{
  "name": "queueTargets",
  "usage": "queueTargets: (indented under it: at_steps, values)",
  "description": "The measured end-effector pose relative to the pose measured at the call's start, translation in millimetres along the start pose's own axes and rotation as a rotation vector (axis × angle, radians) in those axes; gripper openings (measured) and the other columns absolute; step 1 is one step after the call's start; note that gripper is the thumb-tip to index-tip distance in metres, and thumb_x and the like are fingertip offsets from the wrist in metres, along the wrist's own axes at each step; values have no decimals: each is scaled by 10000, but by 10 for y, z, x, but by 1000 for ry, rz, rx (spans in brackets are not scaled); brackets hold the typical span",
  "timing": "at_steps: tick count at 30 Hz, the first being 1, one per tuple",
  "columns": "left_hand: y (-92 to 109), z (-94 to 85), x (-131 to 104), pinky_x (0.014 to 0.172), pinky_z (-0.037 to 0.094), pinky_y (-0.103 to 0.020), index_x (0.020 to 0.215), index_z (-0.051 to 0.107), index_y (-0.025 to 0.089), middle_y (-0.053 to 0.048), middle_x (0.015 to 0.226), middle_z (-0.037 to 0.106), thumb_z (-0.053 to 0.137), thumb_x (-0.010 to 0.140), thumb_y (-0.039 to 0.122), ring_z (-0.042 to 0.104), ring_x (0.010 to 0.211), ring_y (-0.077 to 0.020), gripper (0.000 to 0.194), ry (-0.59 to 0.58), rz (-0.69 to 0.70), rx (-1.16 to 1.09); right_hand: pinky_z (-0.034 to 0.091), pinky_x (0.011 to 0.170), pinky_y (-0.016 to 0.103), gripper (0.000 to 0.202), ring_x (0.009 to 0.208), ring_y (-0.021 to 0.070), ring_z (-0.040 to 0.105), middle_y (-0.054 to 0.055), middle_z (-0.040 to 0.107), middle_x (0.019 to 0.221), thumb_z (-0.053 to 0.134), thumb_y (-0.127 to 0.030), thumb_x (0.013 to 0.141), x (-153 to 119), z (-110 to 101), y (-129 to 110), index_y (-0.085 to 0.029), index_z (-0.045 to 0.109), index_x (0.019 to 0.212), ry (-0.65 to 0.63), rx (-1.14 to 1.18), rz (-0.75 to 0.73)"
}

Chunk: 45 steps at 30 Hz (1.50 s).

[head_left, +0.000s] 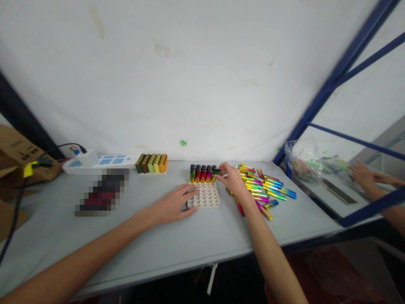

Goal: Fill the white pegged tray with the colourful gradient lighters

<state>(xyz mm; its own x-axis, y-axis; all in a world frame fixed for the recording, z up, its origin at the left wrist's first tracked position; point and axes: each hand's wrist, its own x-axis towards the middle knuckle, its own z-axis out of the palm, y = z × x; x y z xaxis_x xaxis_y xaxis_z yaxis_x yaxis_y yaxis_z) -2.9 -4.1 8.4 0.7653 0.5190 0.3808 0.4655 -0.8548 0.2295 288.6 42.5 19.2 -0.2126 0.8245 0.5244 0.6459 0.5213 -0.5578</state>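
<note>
A white tray (204, 196) with rows of round holes lies on the table, its far rows filled with upright, dark-topped coloured lighters (202, 174). My left hand (175, 204) rests at the tray's left edge, fingers spread, holding nothing. At the right end of the standing lighters, my right hand (228, 176) has its fingers closed around a dark-topped lighter (217, 172). Beside and beyond my right forearm is a loose pile of shiny, multicoloured lighters (268, 188), lying flat.
Farther left stand a full block of green, brown and yellow lighters (152, 164) and a white power strip (107, 161). A cardboard box (22, 156) is at far left. Blue frame bars (329, 90) edge the right side; beyond are a plastic bag (305, 164) and another person's hands (363, 175).
</note>
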Motion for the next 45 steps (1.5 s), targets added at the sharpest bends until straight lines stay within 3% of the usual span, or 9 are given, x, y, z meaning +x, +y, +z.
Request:
queueTargets:
  at_steps: [7, 12, 16, 19, 25, 33, 37, 40, 45]
  values:
    - [-11, 13, -2, 1168, 444, -469, 1389, 574, 176, -149, 1414, 562, 596, 974, 375, 517, 1343, -297, 461, -7, -8, 9, 564, 680, 274, 288, 703, 155, 679, 41, 716, 886, 570, -476, 989, -1, -86, -101, -220, 634, 1104, -8, -49, -27]
    - [-23, 21, -5, 1161, 453, -456, 1371, 588, 178, -146, 1408, 572, 601, 968, 372, 533, 1331, -290, 448, 1, -3, 10, 543, 821, 323, 232, 831, 198, 698, 84, 737, 926, 522, -314, 1010, -21, -280, 134, -160, 660, 1115, 90, -276, 105]
    - [-19, 14, -8, 1166, 448, -451, 1375, 586, 186, -140, 1412, 571, 597, 973, 379, 528, 1339, -289, 446, 0, -2, 7, 471, 1002, 364, 215, 1094, 263, 664, 158, 732, 1122, 659, -243, 923, -89, -326, 298, -123, 721, 1091, -139, -506, 208]
    - [-15, 10, -7, 1165, 450, -445, 1370, 587, 184, -141, 1405, 575, 603, 968, 373, 530, 1334, -286, 445, 10, 2, 1, 464, 992, 334, 199, 1088, 254, 672, 141, 748, 1108, 637, -261, 945, -107, -314, 296, -131, 748, 1047, -293, -513, 240]
    - [-3, 1, -3, 1164, 450, -445, 1367, 593, 181, -144, 1400, 582, 608, 965, 371, 535, 1328, -289, 445, 8, -4, 2, 468, 961, 318, 203, 1042, 238, 680, 117, 759, 1092, 695, -283, 904, -118, -395, 318, -150, 761, 1043, -339, -456, 205]
    - [-10, 7, -8, 1158, 458, -462, 1374, 587, 179, -149, 1402, 577, 598, 970, 370, 534, 1326, -293, 447, 15, 8, -7, 485, 887, 361, 66, 947, 261, 657, 104, 735, 921, 761, -235, 840, -125, -368, 358, -179, 726, 834, -186, -524, 120]
    - [-16, 9, -10, 1166, 448, -459, 1377, 583, 194, -141, 1404, 576, 592, 979, 378, 529, 1333, -289, 439, 23, 14, -12, 481, 857, 364, 188, 922, 256, 655, 103, 740, 944, 578, -361, 989, -45, -394, 160, -198, 664, 950, 171, -431, 77]
    - [-20, 12, -12, 1168, 443, -455, 1383, 577, 196, -139, 1410, 571, 590, 981, 383, 523, 1337, -287, 443, 10, 9, 3, 492, 738, 323, 338, 775, 222, 679, 75, 762, 883, 420, -496, 1047, -27, -457, 11, -206, 588, 1093, 414, -231, 153]
    - [-6, 1, -13, 1163, 449, -453, 1384, 576, 195, -140, 1415, 569, 604, 967, 364, 525, 1336, -289, 451, 2, -4, 5, 500, 617, 280, 474, 643, 188, 699, 79, 783, 891, 370, -635, 1015, -43, -450, -108, -199, 508, 1139, 431, -6, 201]
